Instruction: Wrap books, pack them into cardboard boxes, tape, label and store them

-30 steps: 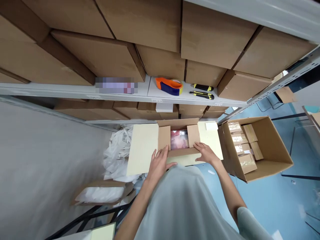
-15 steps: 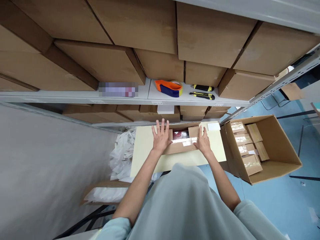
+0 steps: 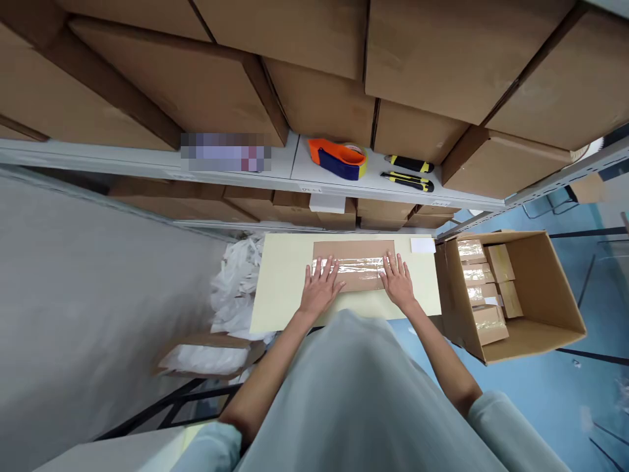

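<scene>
A small cardboard box (image 3: 356, 280) lies on the pale yellow board (image 3: 282, 282) in front of me, its top flaps down and clear tape running across the middle. My left hand (image 3: 318, 288) rests flat on the left end of the box, fingers spread over the tape. On the right end lies my right hand (image 3: 397, 282), fingers stretched and also touching the top. What is inside the box is hidden. A white slip of paper (image 3: 422, 245) sits at the board's far right corner.
To the right stands a large open carton (image 3: 545, 282) holding several small taped boxes (image 3: 474, 273). On the shelf lie an orange and blue tape dispenser (image 3: 338, 159) and two utility knives (image 3: 409, 181). Big cartons (image 3: 314, 92) line the shelf. White plastic scraps (image 3: 236, 282) heap at the left.
The box's top flaps have come down, covering the red and dark contents that showed before. Both hands have moved from the box's sides onto its top. The view has shifted slightly.
</scene>
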### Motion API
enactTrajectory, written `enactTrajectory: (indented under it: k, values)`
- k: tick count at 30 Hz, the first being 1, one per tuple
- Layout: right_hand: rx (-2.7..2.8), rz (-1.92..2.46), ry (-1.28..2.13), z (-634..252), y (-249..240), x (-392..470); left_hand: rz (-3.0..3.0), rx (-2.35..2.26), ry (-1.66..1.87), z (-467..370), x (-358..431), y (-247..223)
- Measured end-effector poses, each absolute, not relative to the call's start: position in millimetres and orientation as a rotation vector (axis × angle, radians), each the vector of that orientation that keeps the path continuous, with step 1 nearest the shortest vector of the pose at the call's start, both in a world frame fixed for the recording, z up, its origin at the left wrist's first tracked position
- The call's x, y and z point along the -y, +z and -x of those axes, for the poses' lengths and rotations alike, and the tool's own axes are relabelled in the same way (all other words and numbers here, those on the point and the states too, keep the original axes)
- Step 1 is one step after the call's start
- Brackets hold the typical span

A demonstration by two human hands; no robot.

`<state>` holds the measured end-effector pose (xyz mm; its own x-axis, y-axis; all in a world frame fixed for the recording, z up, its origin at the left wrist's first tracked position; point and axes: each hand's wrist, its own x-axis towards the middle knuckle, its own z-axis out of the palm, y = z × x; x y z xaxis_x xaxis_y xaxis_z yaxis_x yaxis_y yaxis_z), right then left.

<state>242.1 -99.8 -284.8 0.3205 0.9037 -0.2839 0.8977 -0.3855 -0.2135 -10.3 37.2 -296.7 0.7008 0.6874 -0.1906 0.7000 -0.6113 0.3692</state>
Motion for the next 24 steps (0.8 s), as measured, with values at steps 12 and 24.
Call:
enactTrajectory:
  k: [12, 24]
  values:
    - [1.922, 2.427, 0.265, -244, -225, 27, -2.524, -1.004, 0.077, -8, -90, -276]
    - [1.925, 2.505, 0.134, -225, -66, -217, -2.504, -1.079, 0.694, -91, -218, -109]
